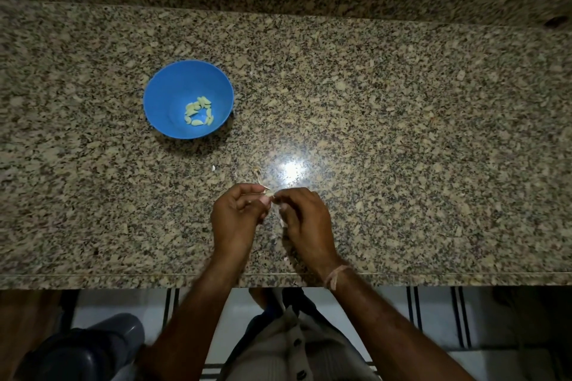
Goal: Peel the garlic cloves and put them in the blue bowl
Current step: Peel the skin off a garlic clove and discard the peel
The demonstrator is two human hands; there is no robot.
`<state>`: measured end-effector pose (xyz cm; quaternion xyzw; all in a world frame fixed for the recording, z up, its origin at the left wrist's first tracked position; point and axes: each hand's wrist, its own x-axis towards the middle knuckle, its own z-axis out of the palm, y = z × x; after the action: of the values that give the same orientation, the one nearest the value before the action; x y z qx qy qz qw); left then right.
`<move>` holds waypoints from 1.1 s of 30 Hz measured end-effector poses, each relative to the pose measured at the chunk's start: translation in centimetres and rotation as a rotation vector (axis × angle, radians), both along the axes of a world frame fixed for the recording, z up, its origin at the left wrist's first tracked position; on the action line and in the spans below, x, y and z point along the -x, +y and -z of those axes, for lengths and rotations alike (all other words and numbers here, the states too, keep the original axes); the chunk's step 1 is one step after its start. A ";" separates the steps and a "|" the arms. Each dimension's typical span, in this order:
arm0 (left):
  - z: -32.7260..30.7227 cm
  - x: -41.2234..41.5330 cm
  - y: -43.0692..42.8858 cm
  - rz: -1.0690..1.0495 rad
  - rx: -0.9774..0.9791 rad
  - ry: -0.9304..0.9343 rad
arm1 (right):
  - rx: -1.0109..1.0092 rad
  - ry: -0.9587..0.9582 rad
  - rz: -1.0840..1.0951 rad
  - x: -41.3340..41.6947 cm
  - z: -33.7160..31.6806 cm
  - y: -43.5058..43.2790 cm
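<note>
Hands meet low over counter (402,133), near its front edge. Left hand (235,216) has fingers curled, pinching a clove (266,200). Right hand (305,221) is also curled, fingertips nipping the clove's other end (skin or flesh, cannot tell). Bowl (171,88) sits well apart, up-left, holding peeled cloves (199,111). Skin scraps (257,174) lie just beyond the hands.

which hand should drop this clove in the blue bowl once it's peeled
Left, probably. The left hand is nearer the blue bowl; the right hand would have to cross over it. Both pinch the garlic clove.
</note>
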<state>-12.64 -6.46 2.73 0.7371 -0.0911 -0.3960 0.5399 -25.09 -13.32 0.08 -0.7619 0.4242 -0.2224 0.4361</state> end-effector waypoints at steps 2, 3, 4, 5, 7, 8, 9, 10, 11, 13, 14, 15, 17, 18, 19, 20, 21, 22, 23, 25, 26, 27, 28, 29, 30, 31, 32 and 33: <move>-0.1 0.2 0.1 0.077 -0.010 -0.133 | -0.204 -0.109 0.057 -0.4 -0.8 0.0; -0.3 0.3 0.2 0.111 -0.015 -0.187 | -0.314 -0.162 0.083 -0.7 -1.0 0.0; -0.4 0.4 0.2 0.138 -0.016 -0.226 | -0.402 -0.209 0.102 -0.9 -1.2 -0.1; -0.5 0.4 0.2 0.154 -0.012 -0.240 | -0.481 -0.253 0.126 -1.1 -1.3 -0.2; -0.5 0.4 0.3 0.171 -0.006 -0.222 | -0.614 -0.310 0.168 -1.2 -1.4 -0.6; -0.5 0.3 0.3 0.178 -0.010 -0.215 | -0.647 -0.308 0.183 -1.1 -1.4 -0.9; -0.6 0.3 0.3 0.180 -0.014 -0.215 | -0.666 -0.299 0.194 -1.1 -1.6 -1.0; -0.6 0.3 0.3 0.177 -0.022 -0.218 | -0.686 -0.303 0.198 -1.0 -1.9 -1.1; -0.7 0.4 0.3 0.169 -0.030 -0.218 | -0.710 -0.320 0.204 -0.9 -2.1 -1.1; -0.8 0.6 0.2 0.162 -0.046 -0.248 | -0.774 -0.378 0.232 -0.7 -2.2 -1.0; -0.8 0.6 0.2 0.175 -0.055 -0.302 | -0.807 -0.394 0.253 -0.7 -2.2 -1.0; -0.7 0.6 0.3 0.199 -0.063 -0.369 | -0.829 -0.401 0.269 -0.7 -2.0 -1.0; -0.5 0.5 0.3 0.249 -0.035 -0.465 | -0.854 -0.412 0.284 -0.5 -1.8 -1.0; -0.4 0.4 0.2 0.269 -0.015 -0.490 | -0.864 -0.424 0.284 -0.5 -1.8 -1.0; -0.4 0.4 0.1 0.284 0.000 -0.510 | -0.872 -0.435 0.278 -0.4 -2.0 -1.0; -0.4 0.5 0.0 0.293 0.009 -0.524 | -0.870 -0.441 0.268 -0.4 -2.2 -1.1; -0.5 0.5 -0.1 0.294 0.017 -0.533 | -0.868 -0.441 0.256 -0.4 -2.4 -1.1; -0.5 0.6 -0.1 0.283 0.022 -0.538 | -0.867 -0.434 0.240 -0.4 -2.5 -1.1; -0.4 0.6 -0.2 0.265 0.020 -0.539 | -0.863 -0.424 0.228 -0.4 -2.5 -1.1; -0.2 0.6 -0.2 0.209 0.013 -0.488 | -0.826 -0.392 0.215 -0.3 -2.5 -1.2; -0.2 0.6 -0.2 0.175 0.015 -0.428 | -0.787 -0.375 0.200 -0.2 -2.4 -1.2; -0.3 0.6 -0.3 0.142 0.021 -0.363 | -0.740 -0.371 0.179 0.0 -2.4 -1.3; -0.4 0.7 -0.3 0.114 0.030 -0.314 | -0.693 -0.376 0.144 0.3 -2.4 -1.5; -0.5 0.7 -0.3 0.096 0.037 -0.292 | -0.656 -0.382 0.105 0.5 -2.6 -1.6; -0.6 0.7 -0.3 0.089 0.042 -0.290 | -0.640 -0.385 0.075 0.5 -2.7 -1.7; -0.6 0.7 -0.3 0.092 0.045 -0.300 | -0.634 -0.383 0.059 0.5 -2.7 -1.8; -0.4 0.6 -0.3 0.104 0.049 -0.313 | -0.631 -0.380 0.058 0.5 -2.5 -1.9; -0.3 0.6 -0.3 0.122 0.049 -0.332 | -0.637 -0.378 0.074 0.4 -2.4 -1.8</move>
<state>-13.26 -6.76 3.06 0.7720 -0.2333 -0.2983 0.5104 -25.46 -15.13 2.48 -0.5176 0.4113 -0.2315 0.7137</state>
